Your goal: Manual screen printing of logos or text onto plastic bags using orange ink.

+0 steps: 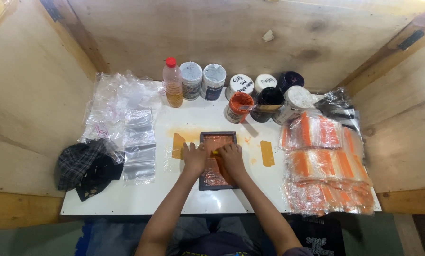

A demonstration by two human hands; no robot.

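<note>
Now, left hand point(194, 158): flat, fingers spread, pinning the screen frame point(217, 160) on the tabletop point(127, 199).
Right hand point(231, 159): clamped on a yellow squeegee point(215, 152).
Advice: pull evenly, frame steady.

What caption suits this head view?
Both hands, left hand and right hand, press on an orange-inked screen frame on a white table.

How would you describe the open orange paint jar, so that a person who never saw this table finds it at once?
Start at the white table and look along its far edge, where a row of jars stands against the wooden wall. The open orange paint jar is near the middle of that row, just beyond the dark printing frame. It alone has no lid and shows bright orange paint inside.
</note>
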